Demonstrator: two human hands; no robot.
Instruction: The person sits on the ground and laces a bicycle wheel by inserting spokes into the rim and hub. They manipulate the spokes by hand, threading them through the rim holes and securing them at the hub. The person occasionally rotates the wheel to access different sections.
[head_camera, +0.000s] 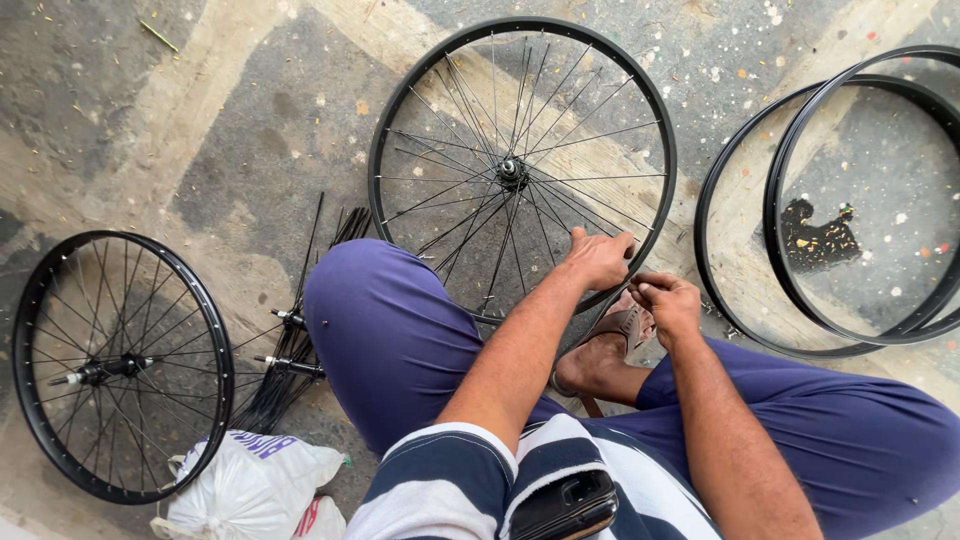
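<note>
I see the left hand (600, 257) closed over the thin black metal rim of the spoked wheel (520, 165), which lies flat on the floor ahead of it. Just beside it, the right hand (668, 302) pinches something too small to tell. Two bare black hoops (770, 225) lie off to the right.

Striped navy-white shirt (470, 480), purple trousers (390, 320), brown sandal (620, 325).
</note>
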